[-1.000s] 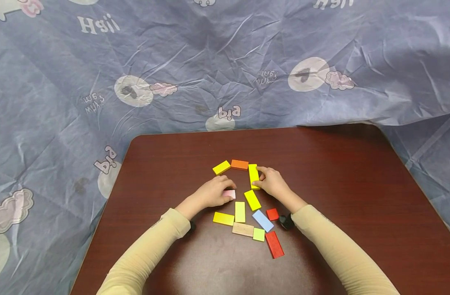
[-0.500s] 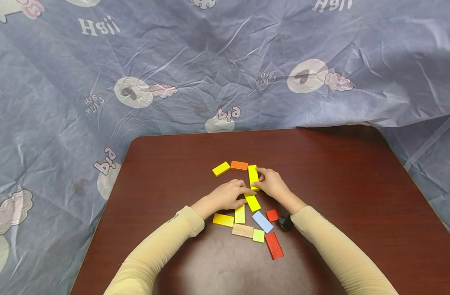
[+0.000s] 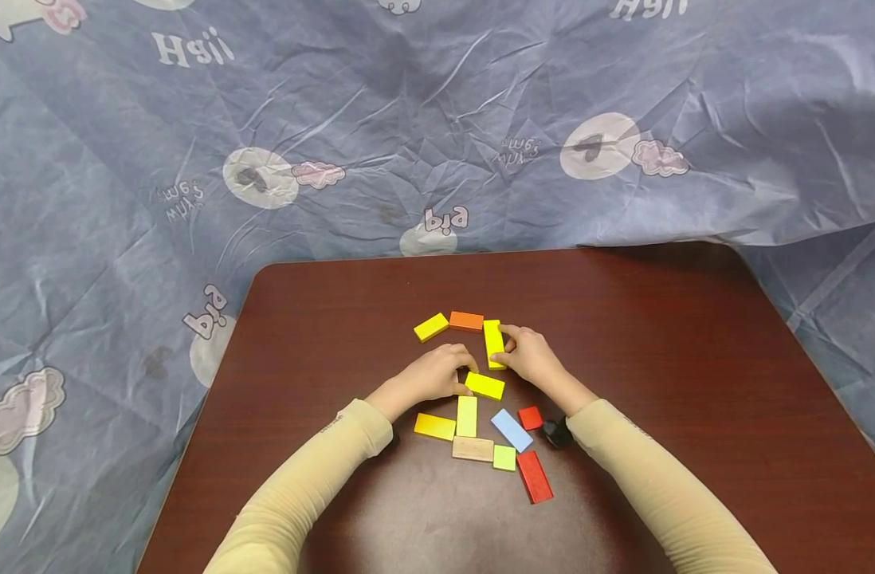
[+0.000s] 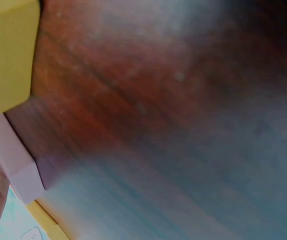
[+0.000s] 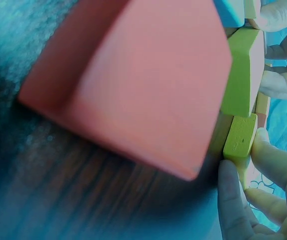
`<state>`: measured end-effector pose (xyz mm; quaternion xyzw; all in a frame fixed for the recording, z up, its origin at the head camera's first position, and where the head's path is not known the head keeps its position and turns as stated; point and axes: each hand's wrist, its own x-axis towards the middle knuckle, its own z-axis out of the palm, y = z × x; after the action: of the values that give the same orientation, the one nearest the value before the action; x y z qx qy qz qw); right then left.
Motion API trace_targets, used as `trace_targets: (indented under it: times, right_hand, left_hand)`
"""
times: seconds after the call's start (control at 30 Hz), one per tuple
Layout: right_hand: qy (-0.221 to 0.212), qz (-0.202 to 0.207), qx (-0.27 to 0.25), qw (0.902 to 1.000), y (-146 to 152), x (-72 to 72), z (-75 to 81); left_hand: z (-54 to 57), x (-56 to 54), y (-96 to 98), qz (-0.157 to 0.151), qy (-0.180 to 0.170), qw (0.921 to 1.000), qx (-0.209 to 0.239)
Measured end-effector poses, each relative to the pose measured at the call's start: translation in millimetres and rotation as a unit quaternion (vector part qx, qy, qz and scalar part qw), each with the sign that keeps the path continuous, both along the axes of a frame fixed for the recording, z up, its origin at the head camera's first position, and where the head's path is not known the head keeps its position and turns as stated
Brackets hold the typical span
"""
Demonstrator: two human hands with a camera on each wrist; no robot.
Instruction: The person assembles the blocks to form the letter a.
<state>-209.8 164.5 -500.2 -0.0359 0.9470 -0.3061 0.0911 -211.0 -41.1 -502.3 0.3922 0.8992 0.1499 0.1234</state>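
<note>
With thumb and fingers, my left hand [image 3: 426, 376] pinches the left end of a yellow block [image 3: 484, 386] lying nearly crosswise. My right hand [image 3: 534, 355] holds another yellow block [image 3: 493, 344] by its right side, thumb near the lower end and a finger near the upper end. In the right wrist view both hands show, each at a yellowish block. An orange block [image 3: 466, 321] lies end to end with a third yellow block [image 3: 431, 327] above them. A pale pink block [image 4: 18, 155] appears in the left wrist view; the left hand hides it in the head view.
Below the hands lie a pale yellow block [image 3: 467, 416], a golden yellow block [image 3: 434, 426], a plain wooden block [image 3: 472, 448], a small lime block [image 3: 504, 458], a blue block [image 3: 512, 430] and two red blocks, one small [image 3: 530, 418], one long [image 3: 535, 477].
My left hand has left the pink block and moved right to the lower yellow block, which has turned from slanted steeply to nearly crosswise. My right hand has stayed at its block.
</note>
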Motion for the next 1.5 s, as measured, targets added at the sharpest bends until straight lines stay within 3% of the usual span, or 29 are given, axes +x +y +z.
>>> trace_targets:
  times: [0.57,1.2,1.5]
  right_hand:
    - [0.003,0.002,0.007,1.0,0.5,-5.0,-1.8]
    - [-0.001,0.002,0.01,1.0,1.7,-5.8,2.0]
    - [-0.008,0.008,-0.001,0.9999,1.8,-2.6,-2.0]
  left_hand:
    - [-0.8,-1.9,-8.3,0.041,-0.006,0.9991,0.013]
    - [-3.4,-3.9,-15.9,0.037,0.014,0.9986,0.035]
    - [-3.1,-2.3,-40.9,0.074,-0.042,0.9943,0.064]
